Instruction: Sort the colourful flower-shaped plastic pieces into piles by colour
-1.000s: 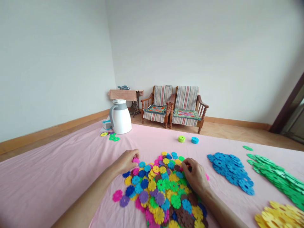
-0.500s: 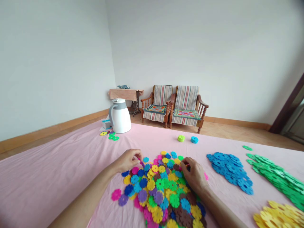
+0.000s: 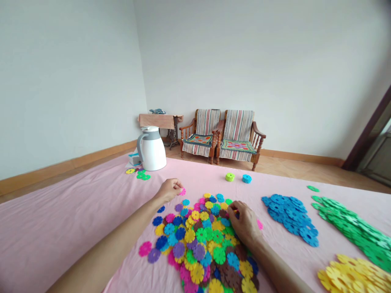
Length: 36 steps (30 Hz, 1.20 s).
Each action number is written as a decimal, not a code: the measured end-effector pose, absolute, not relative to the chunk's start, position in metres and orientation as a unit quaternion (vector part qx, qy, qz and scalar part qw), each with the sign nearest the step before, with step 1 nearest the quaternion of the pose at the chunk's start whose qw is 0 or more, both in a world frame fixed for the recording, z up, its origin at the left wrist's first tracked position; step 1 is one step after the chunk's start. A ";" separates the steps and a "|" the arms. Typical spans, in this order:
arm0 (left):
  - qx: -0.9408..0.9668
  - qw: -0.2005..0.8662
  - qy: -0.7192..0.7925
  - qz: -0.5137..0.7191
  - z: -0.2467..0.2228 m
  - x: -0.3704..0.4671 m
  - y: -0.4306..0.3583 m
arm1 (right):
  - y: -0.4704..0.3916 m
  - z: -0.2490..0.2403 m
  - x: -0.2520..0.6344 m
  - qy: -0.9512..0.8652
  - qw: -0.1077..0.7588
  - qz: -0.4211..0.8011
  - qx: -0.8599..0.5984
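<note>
Smooth plastic discs (image 3: 200, 250) (matt, apparently)

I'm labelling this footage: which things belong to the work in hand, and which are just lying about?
Belonging: pink disc in left hand; mixed pile at right hand; likely blue pile, green pile, yellow pile.
Lying about: jug, armchairs, covered table.

This looks like a home: two wooden armchairs (image 3: 258, 134) with striped covers (image 3: 240, 124) and patterned seat mats (image 3: 238, 146) stand by a plain wall (image 3: 244, 57), near a cloth-draped table (image 3: 156, 121)

2 striped-covered wooden armchairs (image 3: 238, 127) stand beyond a white-and-grey jug (image 3: 154, 152).
</note>
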<state>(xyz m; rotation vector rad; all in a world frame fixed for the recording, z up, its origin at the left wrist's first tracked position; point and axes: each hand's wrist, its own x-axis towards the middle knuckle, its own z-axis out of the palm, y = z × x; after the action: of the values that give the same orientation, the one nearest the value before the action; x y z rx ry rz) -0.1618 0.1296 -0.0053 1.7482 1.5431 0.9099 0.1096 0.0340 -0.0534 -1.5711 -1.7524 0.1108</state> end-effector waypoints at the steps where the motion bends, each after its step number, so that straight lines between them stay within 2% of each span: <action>1: 0.661 0.307 0.594 0.341 -0.008 -0.158 0.137 | 0.034 -0.054 0.110 -0.689 0.383 0.041 -0.613; 11: 0.660 0.188 0.636 0.354 -0.023 -0.142 0.161 | 0.034 -0.056 0.109 -0.695 0.391 0.033 -0.602; 14: 0.716 0.200 0.580 0.333 -0.019 -0.135 0.149 | 0.034 -0.055 0.108 -0.697 0.389 0.040 -0.601; 18: 0.831 0.247 0.431 0.249 -0.015 -0.120 0.133 | 0.035 -0.055 0.109 -0.697 0.387 0.042 -0.602; 21: 0.887 0.209 0.359 0.205 -0.014 -0.110 0.126 | 0.035 -0.056 0.109 -0.700 0.387 0.037 -0.600; 29: 0.916 0.123 0.335 0.183 -0.013 -0.102 0.115 | 0.035 -0.056 0.110 -0.702 0.386 0.025 -0.597; 36: 0.894 0.163 0.364 0.204 -0.019 -0.108 0.122 | 0.035 -0.057 0.109 -0.701 0.384 0.031 -0.599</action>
<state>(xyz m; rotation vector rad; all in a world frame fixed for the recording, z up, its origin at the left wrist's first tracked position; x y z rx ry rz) -0.1083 0.1224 -0.0193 2.5501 1.0381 0.5825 0.1095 0.0350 -0.0567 -1.5276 -1.7871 0.0790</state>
